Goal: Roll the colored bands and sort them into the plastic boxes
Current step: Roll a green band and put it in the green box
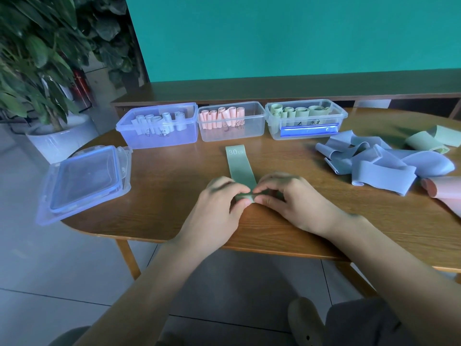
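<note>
A green band (239, 166) marked "30 LB" lies flat on the wooden table (162, 196), stretching away from me. My left hand (219, 203) and my right hand (287, 198) both pinch its near end, which is curled into a small roll between the fingertips. Three plastic boxes stand in a row at the back. The left box (159, 131) holds rolled blue bands, the middle box (232, 126) rolled pink bands, the right box (305, 121) rolled green bands.
Loose blue bands (374, 161) are heaped at the right, with green bands (429, 141) behind them and pink bands (444, 191) at the right edge. Stacked box lids (84, 178) overhang the table's left edge. A potted plant (50, 71) stands at the far left.
</note>
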Action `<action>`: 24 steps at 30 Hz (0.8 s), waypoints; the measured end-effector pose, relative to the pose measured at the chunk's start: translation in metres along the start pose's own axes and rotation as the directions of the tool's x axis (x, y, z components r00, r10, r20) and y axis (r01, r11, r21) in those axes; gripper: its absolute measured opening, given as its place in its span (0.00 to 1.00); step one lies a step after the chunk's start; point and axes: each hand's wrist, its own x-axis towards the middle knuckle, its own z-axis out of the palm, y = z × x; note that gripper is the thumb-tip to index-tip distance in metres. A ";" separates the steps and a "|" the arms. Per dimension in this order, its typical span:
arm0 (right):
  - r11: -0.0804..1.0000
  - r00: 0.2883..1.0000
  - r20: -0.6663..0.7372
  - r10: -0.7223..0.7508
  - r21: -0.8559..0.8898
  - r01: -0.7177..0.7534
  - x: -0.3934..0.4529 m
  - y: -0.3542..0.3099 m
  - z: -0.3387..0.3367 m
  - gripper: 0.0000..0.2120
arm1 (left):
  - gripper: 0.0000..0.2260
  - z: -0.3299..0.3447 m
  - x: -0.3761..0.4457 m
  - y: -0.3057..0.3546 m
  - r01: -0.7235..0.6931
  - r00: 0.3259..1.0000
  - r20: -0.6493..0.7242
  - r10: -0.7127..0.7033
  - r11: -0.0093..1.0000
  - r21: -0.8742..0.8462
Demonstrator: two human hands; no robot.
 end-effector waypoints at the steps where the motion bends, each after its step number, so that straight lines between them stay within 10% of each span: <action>1: 1.000 1.000 0.001 -0.004 -0.010 0.004 0.001 0.001 0.000 0.07 | 0.06 -0.001 0.001 0.000 0.000 1.000 0.010 0.000 1.000 -0.012; 24: 0.987 0.998 -0.043 -0.040 -0.160 0.033 0.020 0.017 0.004 0.14 | 0.06 0.005 0.026 -0.015 0.015 1.000 0.025 -0.015 1.000 0.002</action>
